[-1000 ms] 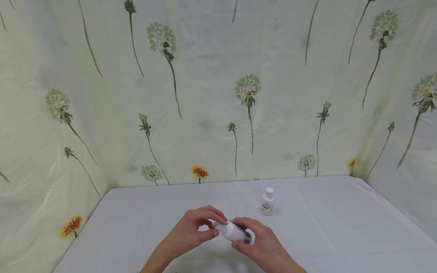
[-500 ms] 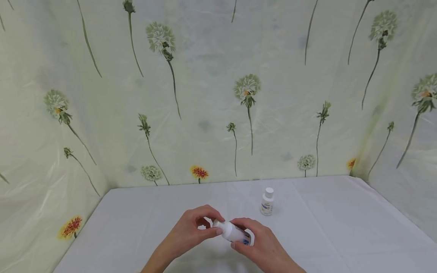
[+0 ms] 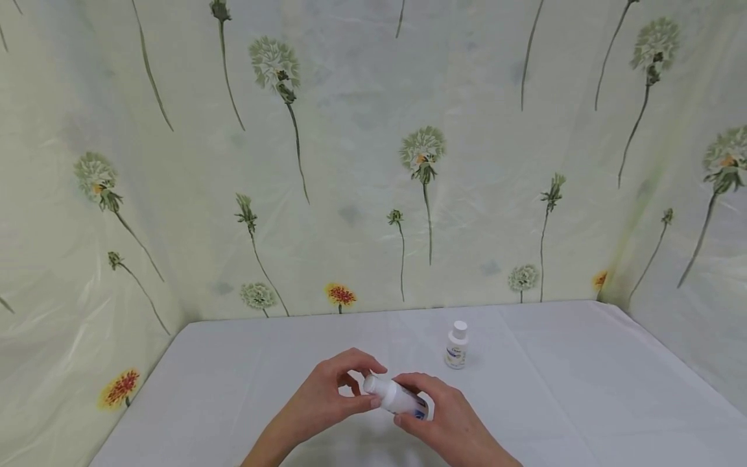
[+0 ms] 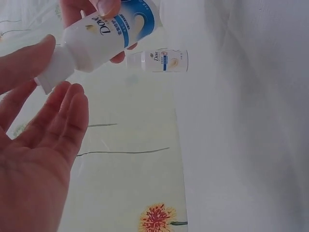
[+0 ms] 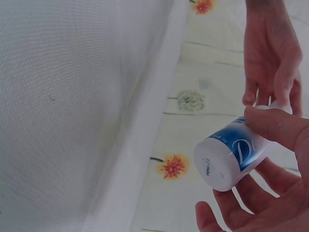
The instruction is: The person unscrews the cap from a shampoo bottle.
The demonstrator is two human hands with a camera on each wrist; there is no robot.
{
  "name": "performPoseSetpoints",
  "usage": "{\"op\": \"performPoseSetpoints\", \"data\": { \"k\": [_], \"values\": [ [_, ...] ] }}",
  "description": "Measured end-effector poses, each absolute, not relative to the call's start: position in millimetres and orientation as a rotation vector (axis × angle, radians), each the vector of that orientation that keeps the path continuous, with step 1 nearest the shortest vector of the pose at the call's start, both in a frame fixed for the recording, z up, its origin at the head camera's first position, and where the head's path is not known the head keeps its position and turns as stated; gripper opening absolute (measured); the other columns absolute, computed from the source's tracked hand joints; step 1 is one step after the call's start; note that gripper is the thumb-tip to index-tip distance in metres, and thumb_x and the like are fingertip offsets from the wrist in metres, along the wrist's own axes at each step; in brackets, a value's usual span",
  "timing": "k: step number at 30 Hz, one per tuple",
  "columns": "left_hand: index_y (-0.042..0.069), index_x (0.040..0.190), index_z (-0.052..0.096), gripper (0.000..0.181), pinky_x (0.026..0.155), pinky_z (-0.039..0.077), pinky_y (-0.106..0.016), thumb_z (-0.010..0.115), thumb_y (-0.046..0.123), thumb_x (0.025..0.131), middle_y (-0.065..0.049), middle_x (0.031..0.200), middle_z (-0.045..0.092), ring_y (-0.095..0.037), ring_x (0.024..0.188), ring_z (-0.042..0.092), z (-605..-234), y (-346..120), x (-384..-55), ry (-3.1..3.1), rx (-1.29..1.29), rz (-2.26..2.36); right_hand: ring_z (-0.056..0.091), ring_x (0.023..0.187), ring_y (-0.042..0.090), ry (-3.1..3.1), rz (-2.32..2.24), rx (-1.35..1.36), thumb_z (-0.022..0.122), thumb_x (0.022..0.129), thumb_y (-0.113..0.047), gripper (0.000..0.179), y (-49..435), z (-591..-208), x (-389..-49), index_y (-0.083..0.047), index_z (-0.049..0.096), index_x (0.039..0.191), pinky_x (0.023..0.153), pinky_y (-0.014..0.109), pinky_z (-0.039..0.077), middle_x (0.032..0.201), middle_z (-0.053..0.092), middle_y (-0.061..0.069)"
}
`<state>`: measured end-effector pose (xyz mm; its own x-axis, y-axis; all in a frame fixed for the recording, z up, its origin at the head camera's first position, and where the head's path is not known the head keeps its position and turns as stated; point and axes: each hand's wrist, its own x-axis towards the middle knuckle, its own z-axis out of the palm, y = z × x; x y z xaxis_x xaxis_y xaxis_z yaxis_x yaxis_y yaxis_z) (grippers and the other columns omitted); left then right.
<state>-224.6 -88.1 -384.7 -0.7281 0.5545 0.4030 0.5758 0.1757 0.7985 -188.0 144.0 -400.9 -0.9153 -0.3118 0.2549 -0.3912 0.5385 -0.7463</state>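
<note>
A small white Dove bottle (image 3: 401,398) with a blue-marked label is held tilted above the table, its cap (image 4: 57,70) pointing left. My right hand (image 3: 448,415) grips the body between thumb and fingers; the right wrist view shows the bottle's round base (image 5: 218,165). At the cap end is my left hand (image 3: 329,392), thumb and index finger on either side of the cap, its other fingers bent loosely below. In the left wrist view the thumb covers part of the cap. A similar second bottle (image 3: 457,347) stands upright behind and to the right.
A white cloth covers the table (image 3: 560,383). Behind it and at both sides hangs a pale curtain (image 3: 350,162) printed with dandelions and red-yellow flowers.
The left thumb and index finger have shifted slightly around the cap. The right hand and its bottle have barely moved, and the standing bottle is where it was.
</note>
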Motion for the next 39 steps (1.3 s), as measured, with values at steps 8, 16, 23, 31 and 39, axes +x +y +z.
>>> {"op": "performPoseSetpoints", "data": {
  "k": [8, 16, 23, 31, 39],
  "values": [
    [0.019, 0.107, 0.071, 0.038, 0.076, 0.055, -0.031, 0.068, -0.01, 0.084, 0.003, 0.116, 0.063, -0.017, 0.107, 0.059, -384.7, -87.3, -225.8, -2.314, -1.308, -1.621, 0.057, 0.096, 0.012, -2.711, 1.318, 0.576, 0.078, 0.084, -0.028, 0.039, 142.8, -396.6, -189.1, -0.024, 0.063, 0.12, 0.084, 0.034, 0.05, 0.113, 0.063, -0.012],
    [0.021, 0.112, 0.07, 0.031, 0.076, 0.054, -0.03, 0.072, 0.001, 0.088, 0.007, 0.108, 0.066, -0.016, 0.097, 0.06, -381.7, -87.6, -225.0, -2.368, -1.244, -1.615, 0.057, 0.095, 0.008, -2.601, 1.298, 0.617, 0.08, 0.083, -0.026, 0.038, 144.0, -399.9, -185.8, -0.027, 0.064, 0.118, 0.085, 0.032, 0.049, 0.11, 0.063, -0.017],
    [0.024, 0.104, 0.071, 0.02, 0.073, 0.053, -0.027, 0.078, 0.02, 0.086, 0.011, 0.098, 0.067, -0.016, 0.088, 0.06, -379.2, -86.7, -222.5, -2.455, -1.1, -1.585, 0.056, 0.093, 0.006, -2.576, 1.248, 0.633, 0.08, 0.082, -0.022, 0.039, 142.8, -400.2, -184.6, -0.028, 0.064, 0.116, 0.082, 0.03, 0.049, 0.108, 0.063, -0.017],
    [0.024, 0.102, 0.073, 0.021, 0.07, 0.051, -0.026, 0.081, 0.025, 0.082, 0.012, 0.093, 0.068, -0.02, 0.085, 0.061, -380.6, -86.9, -221.4, -2.489, -0.997, -1.593, 0.056, 0.093, 0.007, -2.66, 1.259, 0.597, 0.079, 0.083, -0.02, 0.038, 141.0, -398.7, -184.0, -0.026, 0.064, 0.117, 0.082, 0.03, 0.05, 0.109, 0.062, -0.017],
    [0.026, 0.106, 0.074, 0.028, 0.07, 0.051, -0.026, 0.083, 0.029, 0.08, 0.012, 0.092, 0.069, -0.017, 0.086, 0.061, -381.4, -88.5, -222.8, -2.522, -0.988, -1.582, 0.056, 0.093, 0.009, -2.658, 1.273, 0.616, 0.079, 0.083, -0.025, 0.037, 141.7, -397.4, -185.4, -0.026, 0.064, 0.117, 0.081, 0.031, 0.05, 0.109, 0.062, -0.016]
  ]
}}
